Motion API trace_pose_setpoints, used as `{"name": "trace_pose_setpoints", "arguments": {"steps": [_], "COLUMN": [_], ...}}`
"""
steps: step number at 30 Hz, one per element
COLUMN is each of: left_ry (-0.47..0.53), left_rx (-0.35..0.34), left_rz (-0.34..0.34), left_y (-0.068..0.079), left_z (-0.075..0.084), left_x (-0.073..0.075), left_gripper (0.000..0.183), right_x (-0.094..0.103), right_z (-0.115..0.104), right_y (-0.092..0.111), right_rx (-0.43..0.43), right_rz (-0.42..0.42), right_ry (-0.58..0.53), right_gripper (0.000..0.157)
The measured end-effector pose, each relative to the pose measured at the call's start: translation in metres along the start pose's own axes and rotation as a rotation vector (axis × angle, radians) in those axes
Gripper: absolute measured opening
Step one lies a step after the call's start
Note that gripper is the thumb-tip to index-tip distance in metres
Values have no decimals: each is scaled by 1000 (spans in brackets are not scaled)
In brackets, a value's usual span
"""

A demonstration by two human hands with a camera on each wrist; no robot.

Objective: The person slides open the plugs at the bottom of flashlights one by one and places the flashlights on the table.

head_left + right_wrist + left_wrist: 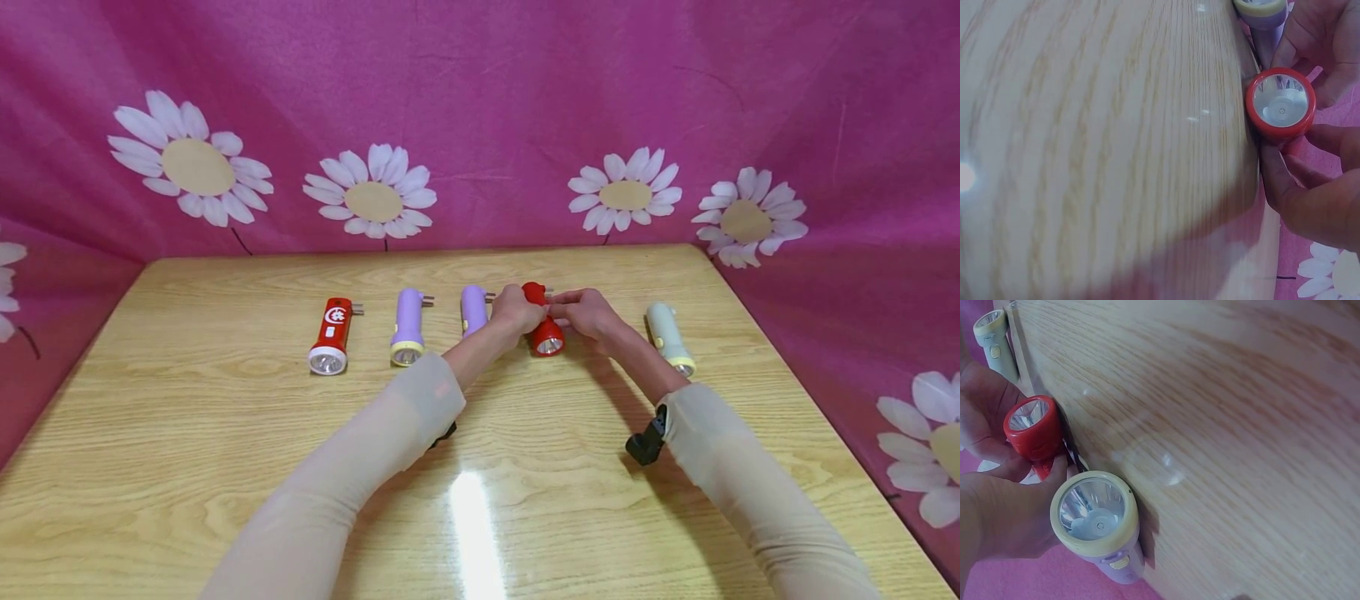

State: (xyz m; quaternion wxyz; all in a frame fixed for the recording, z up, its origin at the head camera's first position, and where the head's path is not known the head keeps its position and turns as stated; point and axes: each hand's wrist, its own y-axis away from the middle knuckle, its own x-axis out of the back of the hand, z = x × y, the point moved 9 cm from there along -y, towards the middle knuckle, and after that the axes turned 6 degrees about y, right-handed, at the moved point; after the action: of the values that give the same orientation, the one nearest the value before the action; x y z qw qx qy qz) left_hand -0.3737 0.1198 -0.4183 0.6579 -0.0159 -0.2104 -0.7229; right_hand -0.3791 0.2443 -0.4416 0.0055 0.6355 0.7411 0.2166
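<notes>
A red flashlight [547,337] lies on the table with its lens end toward me and metal plug prongs out to the right. My left hand [517,312] grips its body from the left, thumb and fingers around it. From the other side my right hand [590,315] pinches it near the prongs. In the right wrist view, the right hand's [1322,203] thumb and fingers stand on either side of the red body behind the lens. Just left of the left hand is a purple flashlight [473,307], its lens end hidden behind my forearm in the head view.
Further left lie another purple flashlight [408,321] and a red-and-white flashlight [333,333], both with prongs out to the right. A pale green flashlight [666,332] lies right of my right hand. Behind the wooden table [187,433] hangs a pink flowered cloth [487,100].
</notes>
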Motion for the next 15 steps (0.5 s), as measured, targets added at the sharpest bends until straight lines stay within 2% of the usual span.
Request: {"name": "trace_pose_setpoints", "arguments": {"steps": [5, 15], "left_ry": [-29, 18], "left_rx": [-3, 31], "left_rz": [11, 9], "left_y": [1, -1], "left_z": [2, 3], "left_x": [1, -1], "left_gripper": [36, 34], "right_x": [1, -1], "right_z": [1, 2], "right_y": [-2, 0], "right_rx": [2, -28], "right_rz": [-12, -30], "right_ry": [19, 41], "right_gripper": [40, 40]}}
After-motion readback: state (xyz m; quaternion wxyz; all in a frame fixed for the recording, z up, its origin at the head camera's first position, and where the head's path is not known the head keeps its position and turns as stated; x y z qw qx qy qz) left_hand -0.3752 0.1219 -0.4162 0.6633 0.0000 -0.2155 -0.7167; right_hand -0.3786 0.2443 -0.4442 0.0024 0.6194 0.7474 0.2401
